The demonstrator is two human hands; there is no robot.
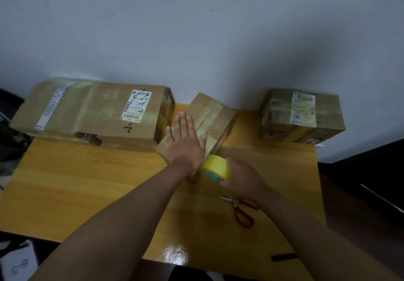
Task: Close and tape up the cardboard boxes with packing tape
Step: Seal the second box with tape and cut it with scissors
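Note:
A small cardboard box [213, 117] lies in the middle of the wooden table [87, 182], its top covered with clear tape. My left hand [185, 141] rests flat on the box top, fingers spread. My right hand [242, 180] grips a yellow roll of packing tape [216, 167] at the near end of that box. A large closed box [94, 112] with a shipping label stands at the back left, touching the small one. A third taped box [301, 117] sits at the back right.
Red-handled scissors [242, 212] lie on the table just under my right wrist. A black marker [283, 257] rests near the front right edge. A grey wall stands close behind the boxes. Dark floor and clutter surround the table.

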